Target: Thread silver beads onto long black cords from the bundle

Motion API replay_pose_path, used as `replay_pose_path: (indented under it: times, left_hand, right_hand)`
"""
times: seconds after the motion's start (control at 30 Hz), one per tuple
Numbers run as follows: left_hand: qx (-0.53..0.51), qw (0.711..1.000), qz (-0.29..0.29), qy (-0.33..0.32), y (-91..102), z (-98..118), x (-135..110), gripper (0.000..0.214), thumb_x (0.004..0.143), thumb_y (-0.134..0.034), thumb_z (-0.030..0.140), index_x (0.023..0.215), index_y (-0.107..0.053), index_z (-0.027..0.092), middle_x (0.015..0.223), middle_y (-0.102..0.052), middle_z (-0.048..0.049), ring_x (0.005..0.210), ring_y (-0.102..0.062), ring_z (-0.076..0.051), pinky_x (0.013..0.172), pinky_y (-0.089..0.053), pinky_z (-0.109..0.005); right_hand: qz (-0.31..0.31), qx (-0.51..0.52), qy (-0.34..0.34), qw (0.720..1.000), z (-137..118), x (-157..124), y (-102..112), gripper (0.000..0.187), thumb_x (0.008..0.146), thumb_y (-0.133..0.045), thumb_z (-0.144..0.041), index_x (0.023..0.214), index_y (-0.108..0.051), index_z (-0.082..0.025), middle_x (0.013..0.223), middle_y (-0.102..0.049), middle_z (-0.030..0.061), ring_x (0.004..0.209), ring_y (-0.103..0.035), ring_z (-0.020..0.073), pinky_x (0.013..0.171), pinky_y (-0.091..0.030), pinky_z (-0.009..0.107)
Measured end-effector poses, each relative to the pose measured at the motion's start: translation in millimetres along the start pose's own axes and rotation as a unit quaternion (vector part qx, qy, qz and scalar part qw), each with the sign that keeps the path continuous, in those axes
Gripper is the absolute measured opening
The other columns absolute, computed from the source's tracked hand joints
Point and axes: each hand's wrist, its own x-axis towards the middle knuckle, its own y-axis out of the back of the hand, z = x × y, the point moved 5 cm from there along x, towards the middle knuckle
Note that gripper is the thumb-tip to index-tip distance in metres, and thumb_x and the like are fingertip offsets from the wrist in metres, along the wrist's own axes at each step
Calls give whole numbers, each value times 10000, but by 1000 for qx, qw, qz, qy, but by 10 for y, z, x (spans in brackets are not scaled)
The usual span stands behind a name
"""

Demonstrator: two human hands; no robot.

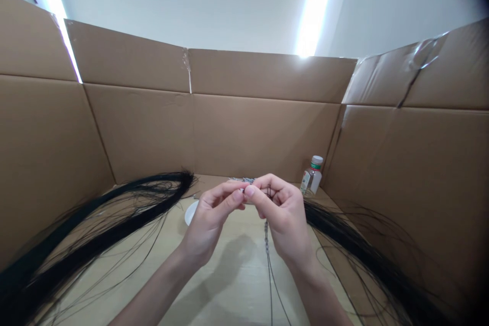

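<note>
My left hand (214, 214) and my right hand (284, 214) meet fingertip to fingertip above the middle of the table. The left thumb and forefinger pinch something tiny and pale, too small to name. On the right, thumb and forefinger also press together at the same spot, while the other fingers curl round a thin dark cord. Below the right hand hangs a beaded cord (266, 239) with several small clear-looking beads, its two dark ends running down toward me. The fingers hide the exact point where the hands work.
A white dish (190, 213) sits behind my left wrist. Small greyish pieces (237, 180) lie behind the fingertips. A clear bottle with a white cap (311, 177) stands back right. Long black strands (126, 224) spread on both sides. Cardboard walls (263, 132) enclose the mat (214, 285).
</note>
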Motion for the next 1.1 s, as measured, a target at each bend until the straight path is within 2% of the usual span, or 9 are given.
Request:
replay_pose_path:
  times: [0.13, 0.27, 0.43, 0.7, 1.1]
  left_hand:
    - [-24, 1000, 12, 10, 10, -25, 2, 133, 823, -846, 382, 916, -840, 287, 959, -783, -19, 938, -671, -187, 864, -489, -307]
    - [-82, 995, 21, 50, 17, -82, -3, 161, 785, -877, 356, 914, -840, 267, 973, -790, -29, 953, -679, -191, 858, -507, -301]
    - [-132, 988, -6, 77, -46, -115, -19, 127, 849, -826, 340, 935, -831, 248, 960, -783, -18, 905, -695, -160, 848, -528, -262]
    - [-139, 987, -3, 80, -88, -114, -30, 130, 876, -801, 335, 940, -819, 224, 980, -745, -24, 922, -649, -147, 818, -530, -238]
    - [-122, 990, 1, 73, -56, -143, -27, 158, 872, -804, 366, 947, -810, 227, 1007, -742, -16, 947, -654, -157, 853, -533, -259]
  right_hand:
    - [-10, 13, -5, 1000, 13, 12, -9, 272, 843, -772, -405, 743, -672, -172, 601, -543, -29, 507, -428, 75, 461, -342, 204]
    - [-18, 29, -13, 999, 35, 32, -26, 277, 833, -779, -408, 737, -669, -172, 584, -523, -39, 500, -415, 73, 466, -350, 206]
    - [-19, 48, -21, 998, 45, 40, -41, 274, 815, -789, -391, 714, -662, -171, 562, -499, -50, 494, -397, 68, 471, -363, 202]
    - [0, 21, -15, 1000, -11, 27, -20, 248, 805, -787, -361, 705, -671, -167, 598, -571, -26, 508, -450, 72, 465, -392, 191]
    - [2, 16, -22, 1000, -10, 20, -18, 251, 806, -785, -351, 705, -677, -149, 592, -554, -27, 516, -423, 58, 470, -359, 175]
